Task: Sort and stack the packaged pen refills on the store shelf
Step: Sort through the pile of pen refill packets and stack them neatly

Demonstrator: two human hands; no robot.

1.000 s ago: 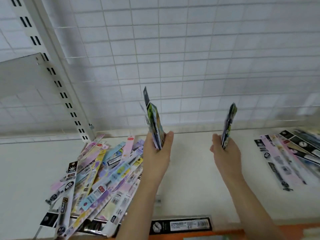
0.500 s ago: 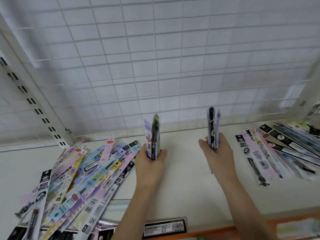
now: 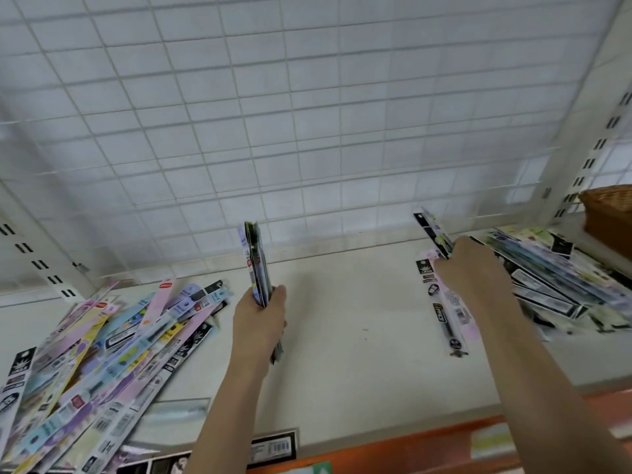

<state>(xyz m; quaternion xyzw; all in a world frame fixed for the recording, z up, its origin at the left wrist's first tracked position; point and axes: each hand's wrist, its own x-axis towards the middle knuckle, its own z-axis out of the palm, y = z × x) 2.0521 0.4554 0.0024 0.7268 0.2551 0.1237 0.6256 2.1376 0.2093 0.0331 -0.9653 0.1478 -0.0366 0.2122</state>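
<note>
Now we are mid-sort, and both hands are loaded. The left hand (image 3: 259, 325) grips a small bundle of refill packs (image 3: 257, 265) edge-on and upright, fingers and thumb curled round the lower end, held above the bare middle of the white shelf (image 3: 345, 302). Over on the right, the right hand (image 3: 473, 268) is curled round a second, thinner bundle (image 3: 433, 232) that tilts back toward the wire grid (image 3: 307, 114), and it hovers right at the near-left edge of the sorted stack (image 3: 554, 278) (the fingertips are hidden behind the hand, so exactly how tight the pinch is I cannot tell). One pink-backed pack (image 3: 444, 306) lies flat just left of that stack, partly under the wrist. Far left, the loose heap (image 3: 113, 343) of mixed packs is fanned out and waits. My read: the right-hand bundle is about to be laid onto the stack. That calls for tipping it flat, lining its long edges with the packs below, and letting go gently so nothing slides; afterwards the left bundle needs its own spot.
</note>
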